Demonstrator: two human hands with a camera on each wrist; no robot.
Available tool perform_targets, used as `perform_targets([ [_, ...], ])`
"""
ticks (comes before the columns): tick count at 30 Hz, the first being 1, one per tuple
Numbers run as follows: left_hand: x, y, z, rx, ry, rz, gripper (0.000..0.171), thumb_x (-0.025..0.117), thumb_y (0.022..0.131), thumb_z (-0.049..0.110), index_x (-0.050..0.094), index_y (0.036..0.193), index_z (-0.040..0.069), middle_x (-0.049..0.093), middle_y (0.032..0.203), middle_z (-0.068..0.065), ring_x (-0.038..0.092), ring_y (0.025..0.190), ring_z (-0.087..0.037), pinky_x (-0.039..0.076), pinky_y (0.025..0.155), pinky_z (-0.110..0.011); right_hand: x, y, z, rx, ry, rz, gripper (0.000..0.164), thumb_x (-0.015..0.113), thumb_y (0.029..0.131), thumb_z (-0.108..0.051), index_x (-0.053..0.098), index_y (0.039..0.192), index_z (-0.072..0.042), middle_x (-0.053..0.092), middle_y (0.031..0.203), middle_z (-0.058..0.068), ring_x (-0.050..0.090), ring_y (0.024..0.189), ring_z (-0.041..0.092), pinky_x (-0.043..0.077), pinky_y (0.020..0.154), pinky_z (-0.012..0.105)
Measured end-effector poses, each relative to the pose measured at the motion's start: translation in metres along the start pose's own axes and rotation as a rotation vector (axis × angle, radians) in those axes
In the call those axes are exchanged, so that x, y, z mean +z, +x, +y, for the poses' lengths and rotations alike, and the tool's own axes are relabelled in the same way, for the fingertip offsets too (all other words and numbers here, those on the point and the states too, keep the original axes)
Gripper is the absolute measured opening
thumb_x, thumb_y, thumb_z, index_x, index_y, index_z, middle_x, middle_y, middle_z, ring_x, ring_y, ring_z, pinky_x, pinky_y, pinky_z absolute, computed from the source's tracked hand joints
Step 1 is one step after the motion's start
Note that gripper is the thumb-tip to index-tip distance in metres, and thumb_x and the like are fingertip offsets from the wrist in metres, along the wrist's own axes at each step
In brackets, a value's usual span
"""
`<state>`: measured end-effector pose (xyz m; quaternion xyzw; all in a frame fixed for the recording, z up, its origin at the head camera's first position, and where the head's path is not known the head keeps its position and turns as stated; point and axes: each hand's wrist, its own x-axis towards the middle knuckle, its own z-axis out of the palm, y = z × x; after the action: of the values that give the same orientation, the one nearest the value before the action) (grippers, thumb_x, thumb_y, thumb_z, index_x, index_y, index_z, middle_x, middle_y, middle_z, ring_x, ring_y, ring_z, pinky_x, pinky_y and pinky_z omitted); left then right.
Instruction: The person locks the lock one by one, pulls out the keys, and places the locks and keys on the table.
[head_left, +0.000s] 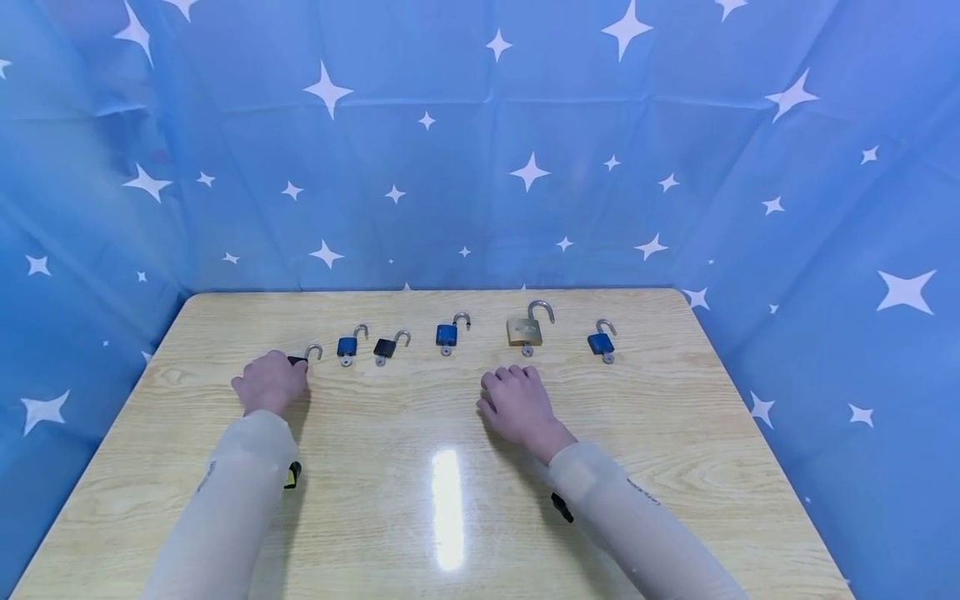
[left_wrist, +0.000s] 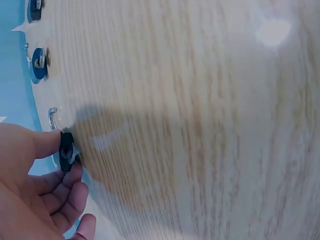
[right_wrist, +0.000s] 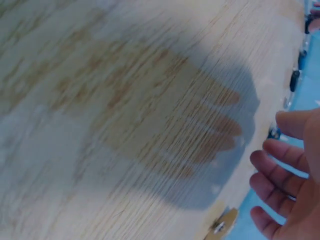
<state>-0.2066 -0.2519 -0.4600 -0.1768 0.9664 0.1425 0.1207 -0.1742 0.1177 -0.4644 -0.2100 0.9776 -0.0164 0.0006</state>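
At the left end of a row of open padlocks, my left hand [head_left: 270, 382] pinches a black padlock [left_wrist: 66, 151] between thumb and fingers. Its raised shackle [head_left: 313, 351] points away from me, while the hand hides most of the body in the head view. My right hand [head_left: 517, 407] holds nothing, its fingers loosely bent over the table. Nearest to it is the large brass padlock [head_left: 524, 332], just beyond the fingertips, with a key [head_left: 527, 351] in its bottom.
Along the wooden table [head_left: 375, 467] stretch a blue padlock [head_left: 347, 347], another black padlock [head_left: 385, 348], a second blue one [head_left: 446, 335] and, far right, a third blue one [head_left: 600, 343], each with a key at its bottom. A blue star-patterned curtain [head_left: 450, 167] surrounds the table.
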Motion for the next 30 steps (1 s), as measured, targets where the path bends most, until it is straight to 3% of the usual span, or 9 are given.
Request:
perform_targets([
  [6,-0.004,-0.004,-0.001,-0.049,-0.079,-0.043,0.049,0.038,0.102,0.04,0.061,0.095,-0.003,0.061,0.083,-0.02,0.055,0.079,-0.034,0.039,0.085,-0.054,-0.002,0.001,-0.001,-0.005,0.01,0.003,0.022,0.061,0.095,-0.039,0.062,0.1,-0.018,0.067,0.097,0.002,0.061,0.095,0.024,0.042,0.087,0.042],
  [11,-0.001,-0.004,-0.003,-0.058,-0.127,-0.02,0.049,0.039,0.102,0.04,0.057,0.104,-0.006,0.06,0.081,-0.018,0.055,0.072,-0.03,0.041,0.074,-0.046,-0.003,0.001,-0.002,-0.009,0.021,0.012,0.021,0.061,0.095,-0.038,0.062,0.101,-0.017,0.067,0.097,0.002,0.061,0.095,0.024,0.042,0.087,0.042],
  [17,0.003,-0.006,-0.003,-0.05,-0.195,0.036,0.048,0.04,0.102,0.039,0.056,0.111,-0.005,0.062,0.095,-0.023,0.057,0.077,-0.033,0.041,0.071,-0.043,0.0,0.0,-0.002,-0.009,0.032,0.017,0.022,0.062,0.094,-0.038,0.063,0.101,-0.017,0.067,0.096,0.002,0.061,0.093,0.024,0.043,0.087,0.042],
  [21,0.004,-0.01,-0.002,-0.039,-0.246,0.065,0.053,0.038,0.102,0.039,0.052,0.126,-0.007,0.061,0.115,-0.03,0.06,0.093,-0.038,0.043,0.08,-0.048,0.002,0.0,-0.003,-0.016,0.036,0.028,0.022,0.063,0.094,-0.038,0.063,0.102,-0.017,0.068,0.097,0.002,0.062,0.095,0.024,0.043,0.088,0.042],
  [30,0.001,-0.03,0.013,0.057,-0.381,0.124,0.045,0.045,0.102,0.037,0.049,0.124,-0.003,0.06,0.117,-0.027,0.06,0.093,-0.037,0.043,0.072,-0.04,-0.002,0.0,-0.006,-0.033,0.049,0.045,0.023,0.062,0.094,-0.037,0.064,0.107,-0.018,0.069,0.103,0.002,0.062,0.099,0.025,0.044,0.09,0.043],
])
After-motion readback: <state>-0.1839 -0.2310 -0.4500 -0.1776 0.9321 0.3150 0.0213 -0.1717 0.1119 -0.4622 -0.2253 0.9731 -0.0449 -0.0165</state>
